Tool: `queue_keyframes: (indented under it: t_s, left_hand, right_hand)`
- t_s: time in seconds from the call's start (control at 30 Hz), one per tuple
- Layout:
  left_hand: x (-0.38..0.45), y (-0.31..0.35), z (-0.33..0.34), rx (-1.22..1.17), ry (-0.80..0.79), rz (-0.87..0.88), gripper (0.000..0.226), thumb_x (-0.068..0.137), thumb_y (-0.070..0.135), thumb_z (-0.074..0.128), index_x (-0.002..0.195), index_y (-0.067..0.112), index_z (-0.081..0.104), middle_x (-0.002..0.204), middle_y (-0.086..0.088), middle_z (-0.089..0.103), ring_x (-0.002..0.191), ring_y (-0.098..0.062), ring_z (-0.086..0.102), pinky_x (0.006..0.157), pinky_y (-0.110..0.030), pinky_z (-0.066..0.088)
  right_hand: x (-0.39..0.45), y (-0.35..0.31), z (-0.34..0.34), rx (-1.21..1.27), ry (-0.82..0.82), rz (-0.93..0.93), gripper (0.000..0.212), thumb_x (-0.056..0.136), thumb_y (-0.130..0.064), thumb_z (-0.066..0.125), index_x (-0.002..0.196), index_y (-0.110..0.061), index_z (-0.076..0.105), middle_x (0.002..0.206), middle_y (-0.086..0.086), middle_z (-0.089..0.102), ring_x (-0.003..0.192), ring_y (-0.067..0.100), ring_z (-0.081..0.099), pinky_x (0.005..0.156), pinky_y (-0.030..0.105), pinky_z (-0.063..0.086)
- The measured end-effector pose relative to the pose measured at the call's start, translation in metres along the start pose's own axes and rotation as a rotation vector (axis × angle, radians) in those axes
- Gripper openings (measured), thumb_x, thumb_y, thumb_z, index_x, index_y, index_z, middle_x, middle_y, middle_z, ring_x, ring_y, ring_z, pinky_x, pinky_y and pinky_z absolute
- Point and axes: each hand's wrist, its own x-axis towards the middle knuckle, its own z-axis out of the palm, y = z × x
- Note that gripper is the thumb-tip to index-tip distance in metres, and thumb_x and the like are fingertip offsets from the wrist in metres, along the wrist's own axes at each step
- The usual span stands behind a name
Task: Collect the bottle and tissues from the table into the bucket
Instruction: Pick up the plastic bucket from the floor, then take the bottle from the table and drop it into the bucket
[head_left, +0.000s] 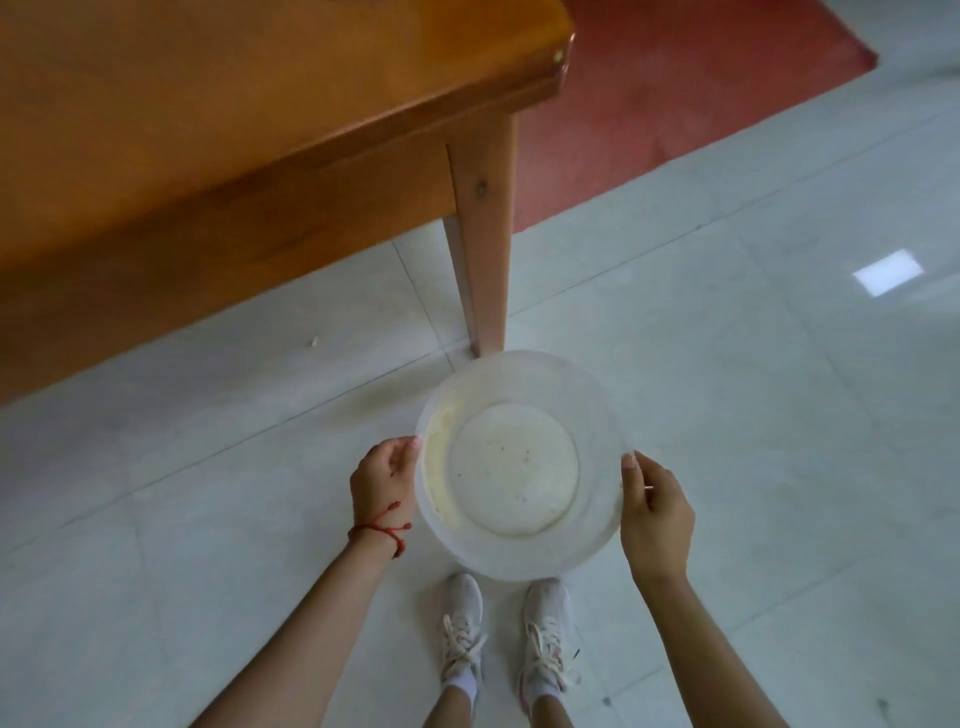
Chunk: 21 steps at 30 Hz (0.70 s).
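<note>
A translucent white bucket (597, 415) sits between my hands above the tiled floor, seen from straight above. Nothing lies inside it, only a few small specks and a yellowish stain on the left wall. My left hand (383, 480), with a red string on the wrist, grips the left rim. My right hand (655, 512) grips the right rim with the thumb on the edge. The wooden table (208, 130) fills the upper left. No bottle or tissue shows on the visible part of the table.
A table leg (483, 244) stands right behind the bucket. A red carpet (675, 104) lies beyond the table's corner. My feet in white sneakers (511, 639) stand on pale floor tiles (779, 415). A small scrap (314, 341) lies under the table edge.
</note>
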Motion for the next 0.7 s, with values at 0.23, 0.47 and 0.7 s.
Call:
queue_keyframes:
  t_s: [0.23, 0.47, 0.7]
  left_hand:
    - [-0.051, 0.065, -0.060, -0.073, -0.032, 0.035, 0.022, 0.089, 0.024, 0.054, 0.091, 0.004, 0.064, 0.085, -0.012, 0.063, 0.082, -0.027, 0.058, 0.075, -0.028, 0.043]
    - [-0.094, 0.117, -0.112, -0.114, -0.077, 0.083, 0.018, 0.088, 0.024, 0.056, 0.072, 0.016, 0.059, 0.064, 0.003, 0.058, 0.062, -0.017, 0.055, 0.060, -0.025, 0.042]
    - [-0.123, 0.170, -0.149, -0.203, -0.138, 0.149, 0.018, 0.087, 0.025, 0.057, 0.069, 0.021, 0.058, 0.067, 0.001, 0.061, 0.061, -0.020, 0.057, 0.055, -0.026, 0.049]
  right_hand:
    - [-0.045, -0.069, -0.058, 0.077, 0.018, -0.024, 0.029, 0.094, -0.026, 0.044, 0.105, -0.010, 0.066, 0.099, 0.004, 0.064, 0.089, 0.017, 0.056, 0.079, 0.028, 0.038]
    - [-0.091, -0.124, -0.110, 0.112, 0.066, -0.045, 0.027, 0.094, -0.027, 0.045, 0.102, -0.011, 0.066, 0.095, 0.001, 0.065, 0.089, 0.017, 0.057, 0.079, 0.028, 0.039]
    - [-0.121, -0.171, -0.156, 0.139, 0.112, -0.100, 0.028, 0.094, -0.025, 0.045, 0.103, -0.009, 0.067, 0.089, -0.001, 0.063, 0.085, 0.015, 0.057, 0.068, 0.019, 0.040]
